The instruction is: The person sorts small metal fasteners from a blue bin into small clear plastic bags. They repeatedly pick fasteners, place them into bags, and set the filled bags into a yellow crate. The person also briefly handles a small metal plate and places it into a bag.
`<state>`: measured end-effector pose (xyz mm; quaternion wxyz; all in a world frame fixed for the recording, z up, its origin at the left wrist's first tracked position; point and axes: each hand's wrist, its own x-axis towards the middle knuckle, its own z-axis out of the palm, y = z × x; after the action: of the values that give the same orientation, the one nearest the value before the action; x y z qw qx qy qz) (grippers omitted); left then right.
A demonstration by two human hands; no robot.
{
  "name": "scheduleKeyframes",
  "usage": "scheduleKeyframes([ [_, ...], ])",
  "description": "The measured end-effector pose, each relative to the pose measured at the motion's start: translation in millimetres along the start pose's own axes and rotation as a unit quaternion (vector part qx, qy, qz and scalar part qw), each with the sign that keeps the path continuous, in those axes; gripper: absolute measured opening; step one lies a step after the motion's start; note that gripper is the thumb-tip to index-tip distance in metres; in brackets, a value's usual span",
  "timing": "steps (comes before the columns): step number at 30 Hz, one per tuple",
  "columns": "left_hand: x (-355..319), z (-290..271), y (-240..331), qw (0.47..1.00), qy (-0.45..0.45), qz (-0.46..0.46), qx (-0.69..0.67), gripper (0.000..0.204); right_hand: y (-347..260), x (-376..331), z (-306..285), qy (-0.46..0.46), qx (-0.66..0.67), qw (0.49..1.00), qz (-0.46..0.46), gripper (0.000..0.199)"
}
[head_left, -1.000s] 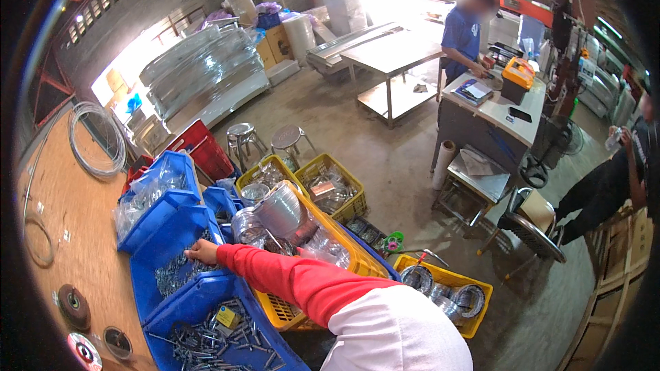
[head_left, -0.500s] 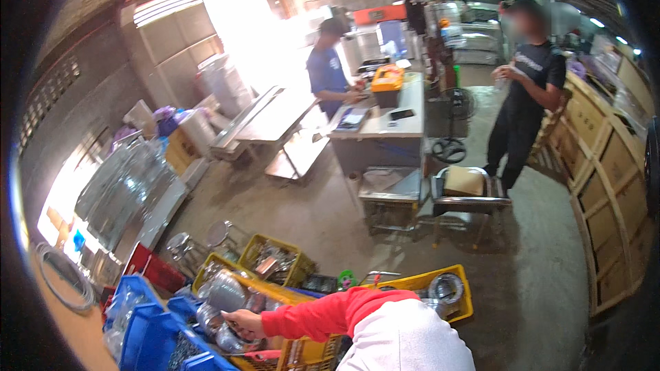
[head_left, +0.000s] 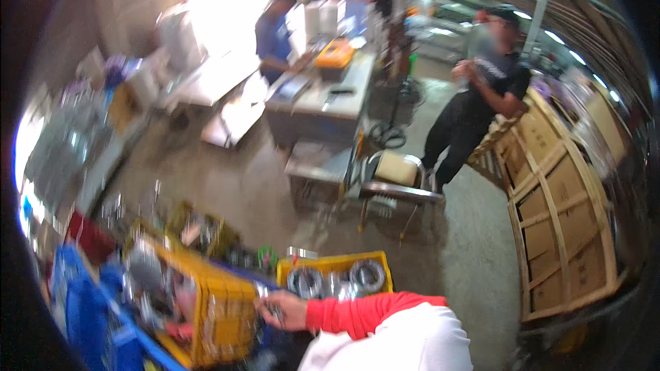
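My right arm, in a red and white sleeve, reaches leftward across the lower middle. My right hand (head_left: 283, 310) is curled closed beside the right end of a yellow crate (head_left: 227, 319). A dark, shiny bit shows at its fingers, but blur hides what it is. Within that crate lie shiny metal parts (head_left: 144, 268) and a reddish piece (head_left: 180, 330). Just beyond my forearm stands a yellow tray (head_left: 387, 271) holding round metal coils or rings (head_left: 367, 275). My left hand is out of view.
Blue bins (head_left: 75, 295) stand at the lower left. A co-worker in blue (head_left: 273, 34) is at a desk (head_left: 313, 120); another person in black (head_left: 457, 120) stands by a chair (head_left: 402, 189) with a box on it. Wood-framed cartons (head_left: 560, 213) line the right.
The view has swung right, so surroundings appear shifted left. My right hand has moved from above the metal parts in the yellow crate to beside its right end.
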<state>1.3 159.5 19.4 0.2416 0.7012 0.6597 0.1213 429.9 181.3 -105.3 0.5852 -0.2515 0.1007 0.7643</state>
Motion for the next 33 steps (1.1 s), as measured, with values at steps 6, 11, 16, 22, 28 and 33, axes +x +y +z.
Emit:
scheduleKeyframes([
  [6,-60.5,-4.1,-35.9,0.982,0.068,0.014,0.175,0.036,-19.5,-23.3,36.8,-0.268,0.023,0.962,0.039,0.072],
  [11,-81.5,-0.3,-25.3,0.983,0.048,-0.142,-0.111,0.047,19.6,-33.2,81.5,-0.275,0.014,0.953,0.123,0.087],
  [16,-81.0,-12.3,0.2,0.976,0.058,-0.141,-0.157,0.044,74.3,-21.4,126.4,-0.303,0.012,0.923,0.239,0.096],
  [22,-78.0,-30.2,8.7,0.977,0.043,-0.160,-0.137,0.048,135.5,21.1,170.2,-0.325,-0.011,0.863,0.386,0.099],
  [28,-74.7,-31.7,1.2,0.972,0.029,-0.190,-0.133,0.049,167.9,47.4,189.5,-0.285,-0.050,0.823,0.488,0.113],
  [33,-76.1,-26.3,0.0,0.984,0.062,-0.135,-0.100,0.048,180.3,40.5,196.6,-0.308,-0.082,0.806,0.499,0.105],
])
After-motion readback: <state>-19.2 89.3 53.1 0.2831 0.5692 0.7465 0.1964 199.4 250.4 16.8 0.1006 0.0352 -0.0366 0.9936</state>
